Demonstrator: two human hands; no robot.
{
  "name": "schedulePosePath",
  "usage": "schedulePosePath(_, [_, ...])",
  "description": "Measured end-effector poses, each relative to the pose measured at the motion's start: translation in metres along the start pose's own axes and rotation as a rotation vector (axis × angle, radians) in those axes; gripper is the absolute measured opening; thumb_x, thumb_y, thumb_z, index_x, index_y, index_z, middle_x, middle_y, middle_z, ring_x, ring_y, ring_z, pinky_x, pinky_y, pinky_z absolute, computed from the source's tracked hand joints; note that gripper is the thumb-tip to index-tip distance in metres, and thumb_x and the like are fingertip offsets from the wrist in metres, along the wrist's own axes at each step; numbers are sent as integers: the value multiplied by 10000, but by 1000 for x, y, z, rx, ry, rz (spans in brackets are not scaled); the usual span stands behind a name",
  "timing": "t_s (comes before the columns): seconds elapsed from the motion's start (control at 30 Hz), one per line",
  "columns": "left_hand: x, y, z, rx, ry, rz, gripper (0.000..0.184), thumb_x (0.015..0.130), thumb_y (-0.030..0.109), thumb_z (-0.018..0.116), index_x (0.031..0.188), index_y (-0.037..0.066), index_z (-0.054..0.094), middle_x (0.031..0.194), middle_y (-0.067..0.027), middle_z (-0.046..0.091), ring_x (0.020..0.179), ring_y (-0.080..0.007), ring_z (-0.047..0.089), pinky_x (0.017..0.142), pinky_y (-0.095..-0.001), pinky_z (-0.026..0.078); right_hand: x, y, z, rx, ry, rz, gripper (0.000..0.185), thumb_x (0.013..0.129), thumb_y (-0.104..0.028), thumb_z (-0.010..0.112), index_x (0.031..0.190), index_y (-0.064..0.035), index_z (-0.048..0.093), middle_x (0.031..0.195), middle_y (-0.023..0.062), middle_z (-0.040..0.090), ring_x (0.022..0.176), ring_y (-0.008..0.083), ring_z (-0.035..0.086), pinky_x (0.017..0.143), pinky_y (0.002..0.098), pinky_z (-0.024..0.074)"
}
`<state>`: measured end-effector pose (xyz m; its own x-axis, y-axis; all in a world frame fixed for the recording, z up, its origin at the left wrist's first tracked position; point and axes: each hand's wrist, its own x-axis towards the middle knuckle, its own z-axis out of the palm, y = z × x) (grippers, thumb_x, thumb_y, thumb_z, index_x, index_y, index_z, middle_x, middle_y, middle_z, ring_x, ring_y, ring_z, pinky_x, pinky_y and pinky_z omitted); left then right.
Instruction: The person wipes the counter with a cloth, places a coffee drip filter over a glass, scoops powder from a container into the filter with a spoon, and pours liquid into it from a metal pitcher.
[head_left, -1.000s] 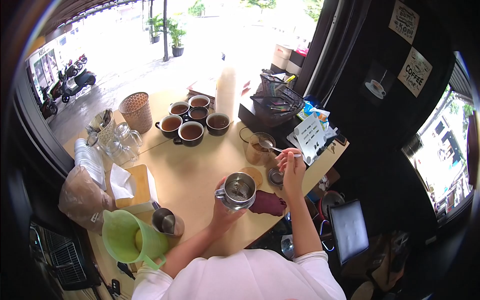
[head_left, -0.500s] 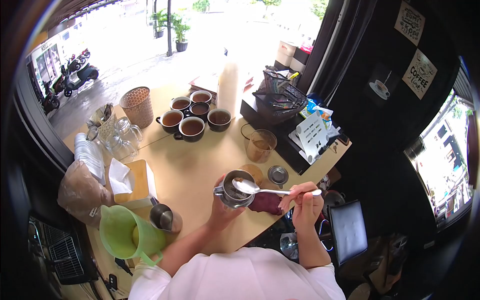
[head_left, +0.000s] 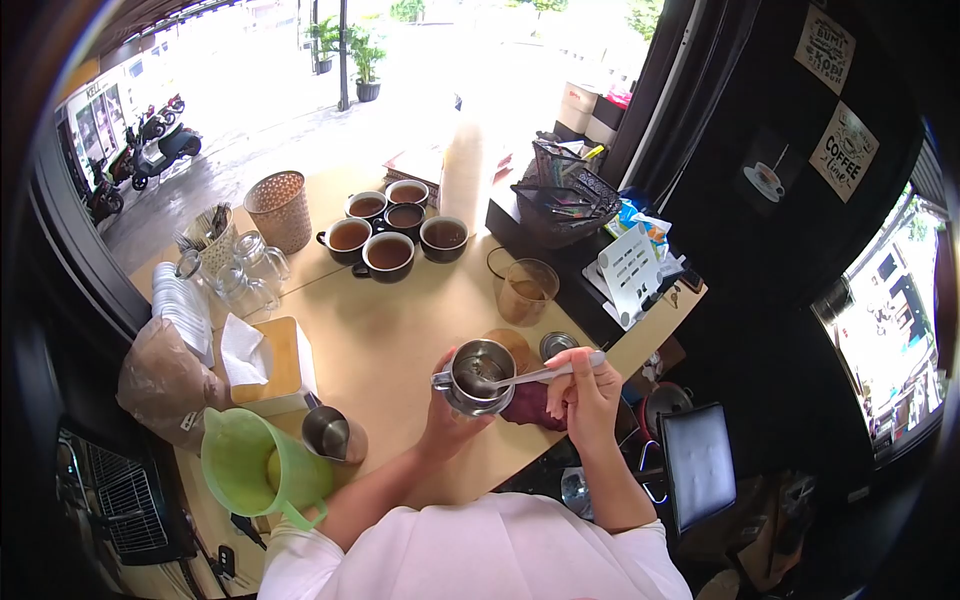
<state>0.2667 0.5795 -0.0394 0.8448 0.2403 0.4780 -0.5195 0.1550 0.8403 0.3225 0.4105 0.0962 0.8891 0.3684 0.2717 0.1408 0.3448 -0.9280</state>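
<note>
My left hand (head_left: 447, 428) is wrapped around a stainless steel cup (head_left: 478, 358) with a side handle, its mouth tilted toward me. Dark residue shows at its bottom. With my right hand (head_left: 588, 397) I pinch the handle of a metal spoon (head_left: 532, 377); its bowl is down inside the cup. Just beyond my hands lie a round metal lid (head_left: 557, 346) and a folded maroon cloth (head_left: 535, 405). A clear glass jug (head_left: 527, 290) with some brown contents stands farther off.
Several dark cups of brown liquid (head_left: 388, 257) cluster at the back, near a tall pale cylinder (head_left: 463, 180). To the left are glass mugs (head_left: 240, 287), a tissue box (head_left: 285, 360), a steel pitcher (head_left: 327, 433) and a green jug (head_left: 240, 470). A black basket (head_left: 565, 205) sits right.
The spoon's bowl has gone from the cup's rim, where it held something whitish or shiny, down into the cup. My right hand has shifted slightly left and up.
</note>
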Motion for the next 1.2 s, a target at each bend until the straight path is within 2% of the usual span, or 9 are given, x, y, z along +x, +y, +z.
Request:
schedulePosePath(0.23, [-3, -8, 0, -36, 27, 9, 998, 753, 85, 773, 1487, 68, 98, 1415, -129, 344, 1322, -243, 382, 1097, -396, 333, 9, -4, -13, 225, 167, -215, 405, 1017, -333, 456, 930, 34, 602, 506, 42, 487, 381, 99, 414, 378, 214, 318])
schedulePosePath(0.33, [-2, -5, 1, -33, 13, 12, 996, 750, 64, 766, 1488, 75, 98, 1412, -127, 344, 1321, -242, 384, 1094, -395, 338, 29, 1, -27, 225, 217, -285, 409, 1013, -347, 463, 938, 31, 601, 561, 47, 521, 412, 95, 439, 392, 216, 331])
schedulePosePath(0.37, [-1, -3, 1, -41, 8, 13, 994, 748, 52, 762, 1488, 77, 98, 1412, -126, 344, 1320, -242, 385, 1093, -395, 339, 38, 8, -37, 157, 205, -320, 399, 1016, -351, 455, 957, 14, 603, 628, 52, 552, 461, 90, 470, 414, 213, 351])
schedulePosePath(0.47, [1, 4, 5, -57, 10, 8, 992, 742, 14, 749, 1489, 82, 99, 1411, -126, 345, 1318, -241, 389, 1091, -394, 340, 62, 16, -41, -51, 233, -264, 374, 1023, -337, 442, 977, -3, 605, 666, 58, 568, 498, 86, 489, 431, 207, 371])
schedulePosePath(0.63, [2, 3, 2, -4, -9, 6, 997, 733, -19, 738, 1488, 84, 95, 1409, -124, 347, 1319, -238, 388, 1091, -395, 341, 97, 47, -48, -287, 189, -190, 275, 1026, -274, 450, 960, -44, 585, 679, 19, 603, 532, 36, 505, 454, 178, 397])
schedulePosePath(1.2, [4, 12, 5, 22, -7, -2, 973, 743, -6, 734, 1479, 90, 105, 1406, -118, 346, 1320, -231, 385, 1095, -396, 334, 112, 67, -52, -470, 215, -131, 267, 1019, -257, 464, 928, -42, 595, 679, 20, 621, 530, 48, 524, 441, 192, 407])
